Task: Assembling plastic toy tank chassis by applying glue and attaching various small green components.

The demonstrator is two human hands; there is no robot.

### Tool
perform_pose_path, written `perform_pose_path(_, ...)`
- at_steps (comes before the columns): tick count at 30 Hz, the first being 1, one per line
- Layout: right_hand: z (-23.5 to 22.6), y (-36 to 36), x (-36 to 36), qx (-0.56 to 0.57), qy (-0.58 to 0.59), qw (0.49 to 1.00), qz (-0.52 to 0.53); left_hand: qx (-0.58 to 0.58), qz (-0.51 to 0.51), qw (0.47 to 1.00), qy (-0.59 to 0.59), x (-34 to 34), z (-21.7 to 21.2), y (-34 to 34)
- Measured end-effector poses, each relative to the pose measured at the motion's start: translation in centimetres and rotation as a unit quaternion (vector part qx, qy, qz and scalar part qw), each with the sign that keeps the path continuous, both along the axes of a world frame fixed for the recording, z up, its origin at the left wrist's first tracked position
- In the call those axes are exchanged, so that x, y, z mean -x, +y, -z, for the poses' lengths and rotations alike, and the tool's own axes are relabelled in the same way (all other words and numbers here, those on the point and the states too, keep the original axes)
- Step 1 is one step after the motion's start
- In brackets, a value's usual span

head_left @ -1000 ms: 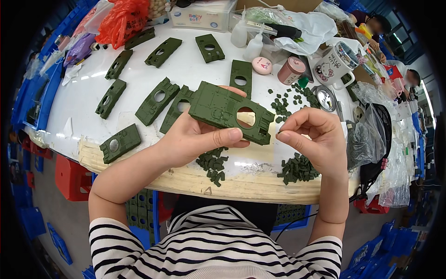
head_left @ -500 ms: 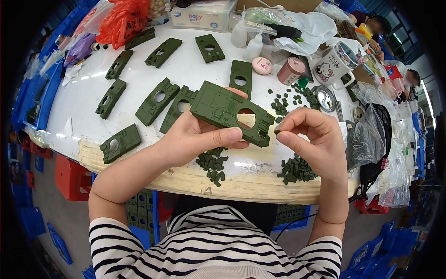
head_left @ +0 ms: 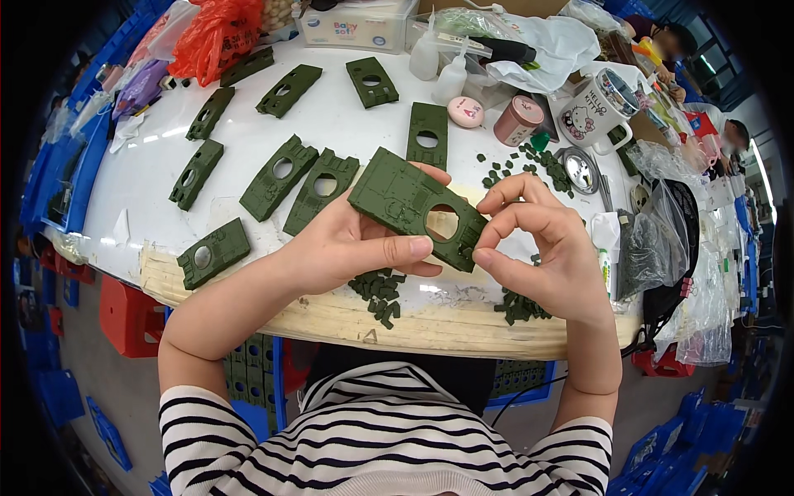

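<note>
My left hand [head_left: 343,252] grips a dark green plastic tank hull [head_left: 395,192], thumb along its near side and fingers behind. The hull is tilted, with a round hole toward its right end. At that end my right hand [head_left: 550,260] has thumb and index finger pinched against the corner. A small green plastic piece is in this pinch, mostly hidden by the fingertips. Below the hull lies a pile of small green pieces [head_left: 376,291]. Another pile [head_left: 519,307] sits under my right hand, and more loose pieces [head_left: 556,172] are scattered beyond it.
Several similar hulls [head_left: 279,178] lie across the white table [head_left: 165,240]. Farther back stand white squeeze bottles [head_left: 452,81], a pink tin [head_left: 519,120], a white mug [head_left: 589,116] and a clear plastic box [head_left: 356,29]. Plastic bags [head_left: 653,240] crowd the right edge. Other people sit at far right.
My right hand has moved left with the small green piece, up to the hull's right end. The hull has tilted slightly and shifted a little to the right in my left hand.
</note>
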State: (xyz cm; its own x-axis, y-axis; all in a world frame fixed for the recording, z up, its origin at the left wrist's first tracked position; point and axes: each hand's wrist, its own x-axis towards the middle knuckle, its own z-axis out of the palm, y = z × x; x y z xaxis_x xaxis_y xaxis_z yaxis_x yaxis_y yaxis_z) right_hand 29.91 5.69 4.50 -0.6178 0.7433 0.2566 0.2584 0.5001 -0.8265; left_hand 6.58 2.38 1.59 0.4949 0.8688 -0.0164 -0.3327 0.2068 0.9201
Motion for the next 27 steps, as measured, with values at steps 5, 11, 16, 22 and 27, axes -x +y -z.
perform_pose_path(5,0.05,-0.09,0.14,-0.005,-0.011,1.000,0.005,0.008,0.002,1.000,0.001,0.00,0.07,0.00)
perform_pose_path(11,0.07,-0.17,0.16,0.003,-0.018,1.000,0.006,0.012,0.003,1.000,0.008,0.01,-0.15,-0.11)
perform_pose_path(16,0.15,-0.14,0.18,-0.004,-0.020,1.000,0.007,0.007,0.003,1.000,0.007,-0.01,-0.04,-0.13)
perform_pose_path(22,0.33,-0.14,0.29,-0.031,-0.023,0.999,0.009,0.004,0.003,1.000,0.016,0.00,-0.01,-0.09)
perform_pose_path(27,0.37,-0.21,0.39,-0.035,-0.020,0.999,0.013,0.020,0.003,1.000,-0.003,-0.01,-0.27,-0.22)
